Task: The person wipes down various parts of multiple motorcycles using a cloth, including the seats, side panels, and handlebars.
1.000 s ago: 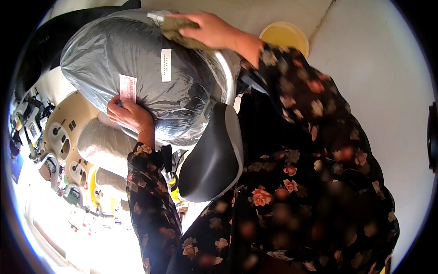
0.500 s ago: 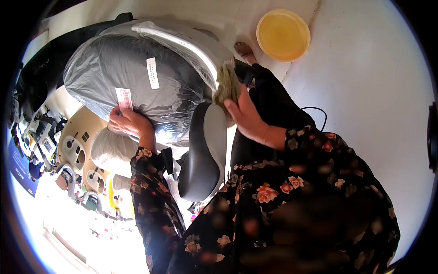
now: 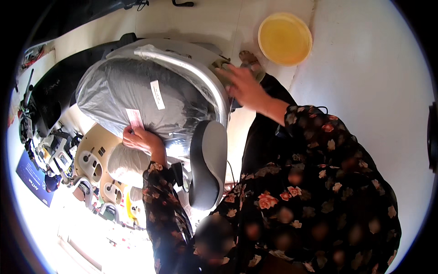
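A long dark seat (image 3: 150, 86) under clear plastic wrap lies across the middle left. My left hand (image 3: 143, 140) rests at its near edge, thumb and fingers closed on the plastic by a red-and-white label (image 3: 134, 117). A pale curved rail (image 3: 191, 68), partly under plastic, runs along the seat's far and right sides. Beyond that rail my right hand (image 3: 250, 90) presses an olive cloth (image 3: 221, 75) on the light body panel; the fingers hide part of the cloth. Nearer me stands a padded black-and-grey backrest (image 3: 206, 164).
A round yellow tub (image 3: 285, 40) stands on the pale floor at the far right. Beige scooter panels (image 3: 93, 153) and a blue printed board (image 3: 35, 178) crowd the left. A black vehicle part (image 3: 82, 20) crosses the far left. My foot (image 3: 248, 58) shows beside the panel.
My right hand has moved with the cloth from beside the rail's end to the far panel. My left hand stays by the label. The whole view has shifted slightly.
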Demonstrator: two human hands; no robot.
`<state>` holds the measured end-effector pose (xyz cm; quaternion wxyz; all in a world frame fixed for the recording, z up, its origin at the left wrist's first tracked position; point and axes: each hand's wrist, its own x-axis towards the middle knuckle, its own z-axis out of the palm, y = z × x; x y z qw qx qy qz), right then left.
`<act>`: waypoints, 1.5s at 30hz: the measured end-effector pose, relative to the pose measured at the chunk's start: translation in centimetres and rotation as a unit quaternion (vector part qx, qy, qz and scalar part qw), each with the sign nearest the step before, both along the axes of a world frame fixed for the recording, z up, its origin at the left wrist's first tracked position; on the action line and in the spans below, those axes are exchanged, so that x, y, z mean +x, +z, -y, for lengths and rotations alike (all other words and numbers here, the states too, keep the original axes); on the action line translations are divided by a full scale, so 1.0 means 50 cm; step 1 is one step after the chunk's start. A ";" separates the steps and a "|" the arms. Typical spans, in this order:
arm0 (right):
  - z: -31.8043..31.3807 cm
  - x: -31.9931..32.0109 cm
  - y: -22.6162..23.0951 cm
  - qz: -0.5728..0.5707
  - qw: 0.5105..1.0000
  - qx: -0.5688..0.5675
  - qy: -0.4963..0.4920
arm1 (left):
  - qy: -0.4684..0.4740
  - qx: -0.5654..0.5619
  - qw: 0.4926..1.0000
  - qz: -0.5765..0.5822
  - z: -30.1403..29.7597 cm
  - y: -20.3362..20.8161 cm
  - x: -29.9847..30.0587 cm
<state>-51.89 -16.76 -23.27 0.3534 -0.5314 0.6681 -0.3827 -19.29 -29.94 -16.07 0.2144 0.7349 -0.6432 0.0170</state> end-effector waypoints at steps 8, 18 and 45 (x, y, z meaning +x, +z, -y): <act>0.201 -0.046 -0.135 0.055 0.973 0.183 0.130 | 0.003 0.003 1.000 -0.004 0.000 -0.014 0.008; 0.124 -0.055 -0.191 0.088 0.969 0.227 0.029 | 0.023 0.012 1.000 -0.006 -0.002 0.007 -0.004; -0.041 -0.162 0.081 0.470 0.842 0.237 -0.121 | 0.050 -0.098 0.994 -0.014 0.016 -0.092 0.042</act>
